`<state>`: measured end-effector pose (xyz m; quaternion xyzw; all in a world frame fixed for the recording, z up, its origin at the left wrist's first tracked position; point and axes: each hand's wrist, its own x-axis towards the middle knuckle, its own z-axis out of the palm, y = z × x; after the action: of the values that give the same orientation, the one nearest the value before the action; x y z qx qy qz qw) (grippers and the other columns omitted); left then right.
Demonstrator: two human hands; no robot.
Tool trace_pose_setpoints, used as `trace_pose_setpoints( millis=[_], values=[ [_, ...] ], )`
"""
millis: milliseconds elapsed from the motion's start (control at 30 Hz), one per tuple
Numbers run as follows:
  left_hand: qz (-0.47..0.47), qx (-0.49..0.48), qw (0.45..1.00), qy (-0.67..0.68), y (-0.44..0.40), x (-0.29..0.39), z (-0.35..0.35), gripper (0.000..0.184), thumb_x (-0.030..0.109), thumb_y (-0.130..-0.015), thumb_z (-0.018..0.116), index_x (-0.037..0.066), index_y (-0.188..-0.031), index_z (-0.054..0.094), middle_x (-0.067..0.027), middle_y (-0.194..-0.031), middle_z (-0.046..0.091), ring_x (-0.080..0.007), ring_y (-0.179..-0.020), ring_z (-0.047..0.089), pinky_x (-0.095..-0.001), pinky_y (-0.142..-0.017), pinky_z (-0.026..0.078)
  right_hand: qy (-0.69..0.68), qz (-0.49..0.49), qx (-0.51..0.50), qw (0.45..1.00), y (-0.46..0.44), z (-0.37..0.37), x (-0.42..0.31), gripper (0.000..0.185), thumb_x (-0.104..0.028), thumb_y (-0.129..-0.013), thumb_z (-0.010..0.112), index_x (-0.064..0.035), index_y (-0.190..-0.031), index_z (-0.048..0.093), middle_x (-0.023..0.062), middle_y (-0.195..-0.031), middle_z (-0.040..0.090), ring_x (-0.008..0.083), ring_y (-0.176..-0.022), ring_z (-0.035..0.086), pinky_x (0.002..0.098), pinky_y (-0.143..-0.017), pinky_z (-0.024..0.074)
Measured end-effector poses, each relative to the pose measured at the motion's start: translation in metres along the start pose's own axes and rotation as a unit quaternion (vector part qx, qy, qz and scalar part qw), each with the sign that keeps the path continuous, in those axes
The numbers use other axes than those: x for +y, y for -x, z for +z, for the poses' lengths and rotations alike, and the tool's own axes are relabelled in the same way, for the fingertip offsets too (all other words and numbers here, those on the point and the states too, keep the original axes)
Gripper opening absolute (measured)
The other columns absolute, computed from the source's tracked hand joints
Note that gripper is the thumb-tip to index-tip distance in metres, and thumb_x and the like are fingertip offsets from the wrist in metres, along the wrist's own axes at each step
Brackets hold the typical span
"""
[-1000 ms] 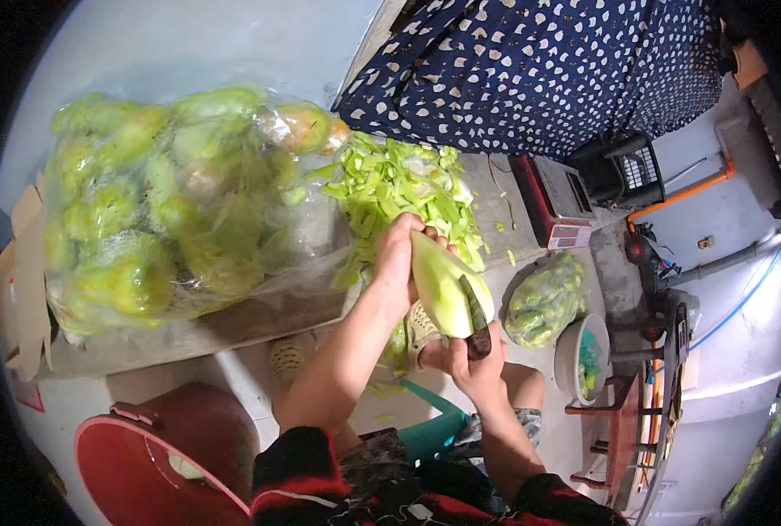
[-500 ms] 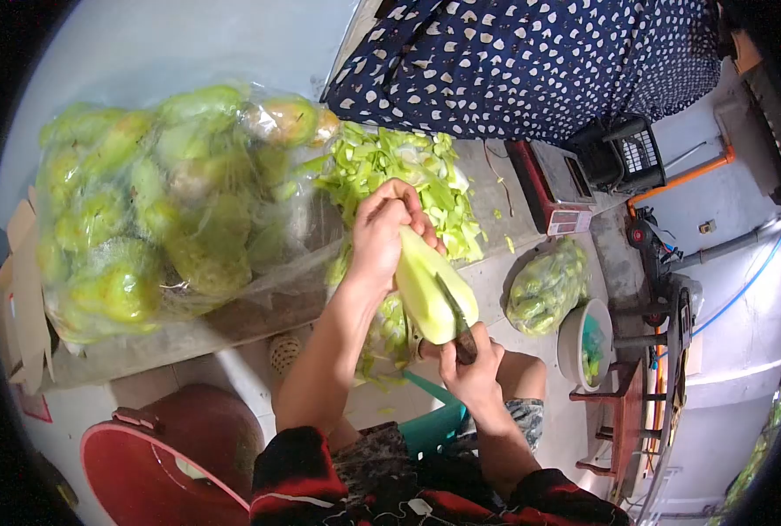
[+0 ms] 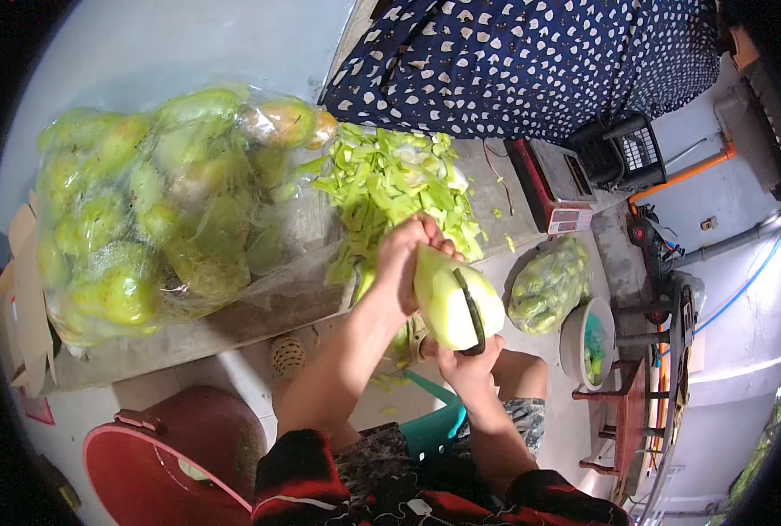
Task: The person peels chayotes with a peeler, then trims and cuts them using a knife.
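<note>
My left hand (image 3: 412, 256) is closed around the far end of a pale, peeled green papaya (image 3: 443, 302), held tilted in front of me. The closed right hand (image 3: 471, 364) is at the near end, gripping a knife whose dark, narrow blade (image 3: 471, 302) lies lengthwise against the fruit. Its handle is mostly hidden by my fingers. Beyond the left hand, a heap of green peelings (image 3: 399, 180) covers part of the ledge. A large clear plastic bag (image 3: 180, 219) full of green and yellowish papayas sits to the left of it.
At the lower left stands a red tub (image 3: 176, 451). To the right are a filled plastic bag (image 3: 548, 285), a white basin (image 3: 575, 346), a red scale (image 3: 553, 188) and a black crate (image 3: 623, 158). A teal plastic piece (image 3: 434, 421) is near my legs.
Both hands and the papaya have shifted slightly; the left hand and fruit moved nearer and to the right. The knife blade is now more upright in view along the fruit.
</note>
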<state>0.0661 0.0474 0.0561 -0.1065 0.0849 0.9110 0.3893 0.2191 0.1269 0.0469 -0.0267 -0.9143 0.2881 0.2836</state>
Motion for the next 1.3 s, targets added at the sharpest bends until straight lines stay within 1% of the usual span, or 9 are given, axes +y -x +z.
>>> trace_pose_setpoints(
  millis=[300,367,500,600,733,800,900,1000,1300],
  values=[
    [0.177,-0.044,0.970,-0.163,0.009,0.016,0.011,0.009,0.004,-0.079,0.039,0.006,-0.072,0.045,-0.0056,-0.067,0.045,-0.0185,-0.061,0.048,-0.0399,-0.063,0.051,0.008,0.039,-0.034,0.999,-0.006,-0.010,-0.002,0.032,-0.009,-0.075,0.071,0.0027,-0.104,0.062,0.0170,-0.079,0.069,0.0279,-0.066,0.071,0.0331,-0.061,0.0546],
    [0.155,-0.065,0.970,-0.176,0.009,0.016,0.010,0.008,0.005,-0.078,0.040,0.006,-0.073,0.045,-0.0059,-0.066,0.045,-0.0190,-0.062,0.049,-0.0395,-0.064,0.052,0.061,0.039,-0.024,0.997,-0.001,-0.010,0.005,0.021,-0.006,-0.074,0.072,0.0022,-0.093,0.067,0.0145,-0.079,0.070,0.0228,-0.072,0.072,0.0322,-0.067,0.0541],
    [0.104,-0.141,0.950,-0.259,0.010,0.026,0.006,0.021,0.006,-0.081,0.039,-0.001,-0.085,0.058,-0.0089,-0.074,0.057,-0.0186,-0.068,0.058,-0.0339,-0.066,0.053,-0.076,0.170,-0.082,0.979,-0.012,-0.034,-0.004,0.028,-0.008,-0.078,0.071,0.0054,-0.101,0.064,0.0082,-0.092,0.069,0.0145,-0.081,0.065,0.0295,-0.074,0.0524],
    [0.089,-0.181,0.936,-0.289,0.002,0.016,-0.002,0.031,0.008,-0.086,0.038,-0.006,-0.092,0.066,-0.0135,-0.082,0.066,-0.0172,-0.071,0.063,-0.0289,-0.065,0.052,-0.106,0.117,-0.052,0.986,-0.019,-0.032,-0.006,0.029,-0.006,-0.077,0.073,0.0056,-0.101,0.064,0.0082,-0.090,0.069,0.0135,-0.080,0.064,0.0288,-0.073,0.0522],
    [0.072,-0.090,0.967,-0.228,0.005,-0.011,0.006,0.031,0.010,-0.089,0.041,-0.006,-0.083,0.066,-0.0159,-0.081,0.067,-0.0199,-0.068,0.065,-0.0302,-0.066,0.054,-0.200,0.165,0.084,0.962,-0.020,-0.009,-0.015,0.032,-0.003,-0.076,0.073,0.0053,-0.105,0.062,0.0083,-0.092,0.069,0.0135,-0.081,0.064,0.0283,-0.074,0.0520],
    [0.084,-0.048,0.973,-0.212,0.005,-0.013,0.007,0.029,0.009,-0.089,0.042,-0.006,-0.081,0.066,-0.0162,-0.080,0.067,-0.0206,-0.068,0.065,-0.0315,-0.065,0.055,-0.221,0.223,0.041,0.948,-0.017,-0.019,-0.003,0.035,-0.002,-0.076,0.073,0.0047,-0.108,0.060,0.0080,-0.095,0.068,0.0143,-0.082,0.064,0.0287,-0.074,0.0520],
    [0.134,-0.064,0.940,-0.309,0.005,0.002,0.004,0.030,0.004,-0.088,0.039,-0.005,-0.076,0.065,-0.0158,-0.077,0.066,-0.0197,-0.064,0.063,-0.0313,-0.062,0.054,-0.068,0.090,-0.108,0.988,-0.023,-0.035,0.000,0.038,-0.002,-0.078,0.074,0.0034,-0.113,0.058,0.0089,-0.098,0.068,0.0148,-0.085,0.064,0.0293,-0.075,0.0520],
    [0.134,-0.060,0.944,-0.295,0.003,-0.007,0.003,0.030,0.004,-0.088,0.039,-0.005,-0.075,0.065,-0.0142,-0.075,0.066,-0.0186,-0.065,0.062,-0.0307,-0.062,0.052,-0.078,0.075,-0.007,0.994,-0.014,-0.015,0.003,0.033,-0.001,-0.078,0.073,0.0032,-0.108,0.061,0.0088,-0.098,0.068,0.0144,-0.084,0.064,0.0287,-0.074,0.0516],
    [0.140,-0.017,0.963,-0.228,-0.008,-0.013,-0.006,0.027,0.006,-0.092,0.040,-0.005,-0.079,0.061,-0.0102,-0.075,0.062,-0.0150,-0.065,0.058,-0.0286,-0.062,0.048,-0.153,0.185,-0.105,0.965,-0.049,-0.034,-0.015,0.038,0.003,-0.075,0.072,0.0019,-0.112,0.060,0.0050,-0.096,0.066,0.0140,-0.085,0.061,0.0288,-0.075,0.0500]
  ],
)
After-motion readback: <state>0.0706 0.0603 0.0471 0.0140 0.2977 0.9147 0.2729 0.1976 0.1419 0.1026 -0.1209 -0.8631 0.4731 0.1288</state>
